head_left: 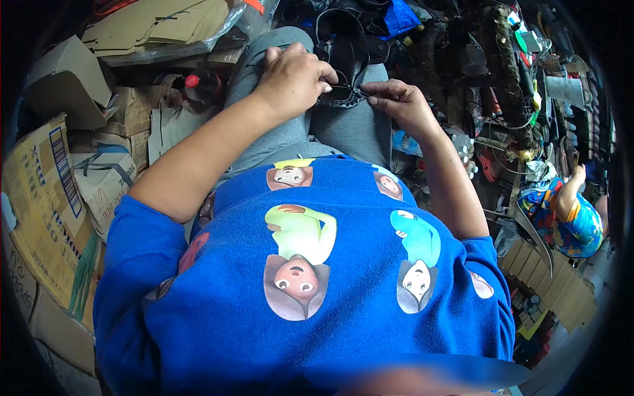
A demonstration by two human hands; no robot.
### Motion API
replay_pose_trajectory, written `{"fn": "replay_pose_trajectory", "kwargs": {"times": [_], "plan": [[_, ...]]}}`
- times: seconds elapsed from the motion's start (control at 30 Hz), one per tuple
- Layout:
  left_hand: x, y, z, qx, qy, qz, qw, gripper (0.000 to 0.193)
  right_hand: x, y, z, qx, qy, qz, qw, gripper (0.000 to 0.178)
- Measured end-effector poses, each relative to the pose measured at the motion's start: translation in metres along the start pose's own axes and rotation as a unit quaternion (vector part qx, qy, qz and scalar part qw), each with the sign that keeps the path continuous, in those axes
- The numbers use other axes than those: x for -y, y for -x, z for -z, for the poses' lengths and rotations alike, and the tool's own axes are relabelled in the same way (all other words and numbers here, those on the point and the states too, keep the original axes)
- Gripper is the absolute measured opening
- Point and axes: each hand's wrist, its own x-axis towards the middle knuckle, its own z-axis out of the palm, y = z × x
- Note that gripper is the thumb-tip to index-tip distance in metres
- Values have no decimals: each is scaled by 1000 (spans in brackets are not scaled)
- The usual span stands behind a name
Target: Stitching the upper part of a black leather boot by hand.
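On my lap, over the grey trousers (350,132), lies a black shoe-like piece (340,30) with a rounded opening, straps and a light stitched or laced pattern along its near edge. My left hand (296,76) reaches over it from the left, thumb and forefinger pinched at a thin dark thread by that edge. From the right, my right hand (403,105) has its thumb and fingertips closed at the near right edge of the piece. Whether it also grips the thread is too small to make out.
Cardboard boxes (46,211) and a bottle with a red cap (198,89) stand on the left. Flat brown sheets in plastic (158,30) lie beyond. Dark cluttered materials fill the right, where another person in bright patterned clothing (581,228) is partly visible near wooden slats (548,277).
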Motion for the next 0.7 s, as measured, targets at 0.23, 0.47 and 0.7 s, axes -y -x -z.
{"fn": "replay_pose_trajectory", "kwargs": {"times": [0.23,0.47,0.7], "plan": [[-14,-19,-9,104,47,111,987,13,4,-8,-9,-19,-41,-31,999,21],[-12,-37,0,173,36,50,983,12,19,-17,-1,3,21,-41,999,13],[-6,-19,15,167,-19,21,985,8,-13,-1,19,-11,-79,-28,996,16]]}}
